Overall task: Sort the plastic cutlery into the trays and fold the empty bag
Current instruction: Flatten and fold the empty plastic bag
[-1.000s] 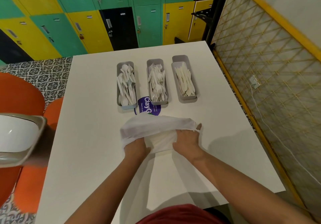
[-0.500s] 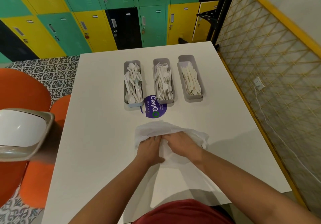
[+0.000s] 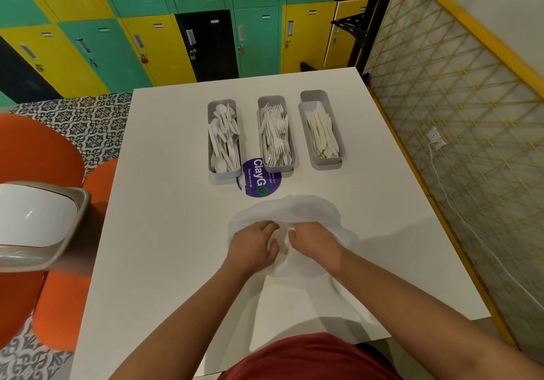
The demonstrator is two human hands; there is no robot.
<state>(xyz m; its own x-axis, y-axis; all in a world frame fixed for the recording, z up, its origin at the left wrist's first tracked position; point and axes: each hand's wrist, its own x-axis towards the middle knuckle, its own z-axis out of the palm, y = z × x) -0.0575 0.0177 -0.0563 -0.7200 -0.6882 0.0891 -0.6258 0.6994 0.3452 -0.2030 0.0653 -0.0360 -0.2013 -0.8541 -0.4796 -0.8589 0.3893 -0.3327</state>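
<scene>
The thin white plastic bag point(image 3: 306, 211) lies crumpled on the white table point(image 3: 164, 232) in front of me. My left hand point(image 3: 254, 247) and my right hand point(image 3: 313, 242) sit side by side on its near part, fingers curled into the plastic. Beyond the bag stand three grey trays in a row: the left tray point(image 3: 224, 175) holds white spoons, the middle tray point(image 3: 276, 167) white forks, the right tray point(image 3: 325, 161) white knives.
A round purple sticker point(image 3: 254, 183) lies on the table between the bag and the trays. A white-lidded bin point(image 3: 35, 217) and orange chairs point(image 3: 32, 149) stand at the left. A yellow lattice fence point(image 3: 459, 132) runs along the right. Lockers point(image 3: 164, 26) line the far wall.
The bag was held spread wide between my hands a second ago. My hands have come together at its middle and the bag now lies bunched lower on the table.
</scene>
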